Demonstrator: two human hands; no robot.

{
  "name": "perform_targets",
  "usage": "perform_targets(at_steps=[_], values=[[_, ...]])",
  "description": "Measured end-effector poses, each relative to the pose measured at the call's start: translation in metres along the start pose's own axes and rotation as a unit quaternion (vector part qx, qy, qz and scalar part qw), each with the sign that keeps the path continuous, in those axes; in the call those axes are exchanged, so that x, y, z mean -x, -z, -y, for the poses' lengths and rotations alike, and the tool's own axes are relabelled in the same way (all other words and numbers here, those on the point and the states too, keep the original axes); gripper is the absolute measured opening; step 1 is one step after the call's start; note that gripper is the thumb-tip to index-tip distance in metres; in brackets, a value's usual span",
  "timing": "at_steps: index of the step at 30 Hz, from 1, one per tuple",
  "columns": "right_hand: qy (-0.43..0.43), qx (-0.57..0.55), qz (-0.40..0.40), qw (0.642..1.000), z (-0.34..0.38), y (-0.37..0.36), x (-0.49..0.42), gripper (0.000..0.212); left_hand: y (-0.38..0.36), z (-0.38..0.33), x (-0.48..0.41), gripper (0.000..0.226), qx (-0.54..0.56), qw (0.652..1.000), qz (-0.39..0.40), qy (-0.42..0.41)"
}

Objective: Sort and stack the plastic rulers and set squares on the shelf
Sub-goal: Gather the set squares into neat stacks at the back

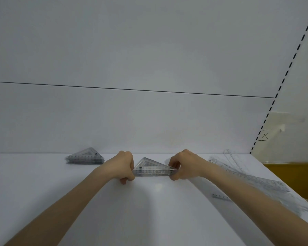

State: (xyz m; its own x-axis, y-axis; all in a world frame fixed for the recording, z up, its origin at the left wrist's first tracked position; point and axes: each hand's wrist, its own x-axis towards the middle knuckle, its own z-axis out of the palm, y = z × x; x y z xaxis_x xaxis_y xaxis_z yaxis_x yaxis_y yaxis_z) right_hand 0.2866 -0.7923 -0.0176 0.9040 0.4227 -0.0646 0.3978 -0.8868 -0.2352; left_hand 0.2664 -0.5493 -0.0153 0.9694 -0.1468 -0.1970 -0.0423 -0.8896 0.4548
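A stack of clear set squares (152,170) is gripped at both ends, the left hand (125,166) curled round one corner and the right hand (182,165) pinching the other, on the white shelf (149,210). The squaring-up of this pile appears to be in hand. A finished stack (85,158) lies well apart to the left. Next, the loose rulers (252,180) to the right are likely to need gathering and aligning.

Shelf (149,210): white, flat.
Centre stack (153,170): clear set squares.
Left of centre stack: second set-square stack (85,158), apart.
Right of centre stack: loose rulers (256,180), overlapping.
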Motion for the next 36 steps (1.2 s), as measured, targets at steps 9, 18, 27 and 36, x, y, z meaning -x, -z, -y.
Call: perform_targets(at_steps=[9, 18, 27, 36], values=[[0.018, 0.044, -0.009, 0.999, 0.004, -0.003, -0.008, 0.011, -0.005, -0.001, -0.005, 0.025, -0.021, 1.000, -0.016, -0.015], [0.013, 0.067, -0.021, 0.997, 0.002, -0.004, -0.026, 0.017, -0.001, 0.000, -0.021, 0.033, -0.033, 0.999, -0.028, -0.004], [0.004, 0.060, -0.027, 0.998, -0.002, -0.004, -0.049, 0.018, 0.007, 0.003, -0.041, 0.028, -0.042, 0.998, -0.039, -0.003], [0.005, 0.042, -0.022, 0.999, -0.005, -0.003, -0.057, 0.018, 0.010, 0.005, -0.052, 0.028, -0.051, 0.998, -0.035, 0.000]])
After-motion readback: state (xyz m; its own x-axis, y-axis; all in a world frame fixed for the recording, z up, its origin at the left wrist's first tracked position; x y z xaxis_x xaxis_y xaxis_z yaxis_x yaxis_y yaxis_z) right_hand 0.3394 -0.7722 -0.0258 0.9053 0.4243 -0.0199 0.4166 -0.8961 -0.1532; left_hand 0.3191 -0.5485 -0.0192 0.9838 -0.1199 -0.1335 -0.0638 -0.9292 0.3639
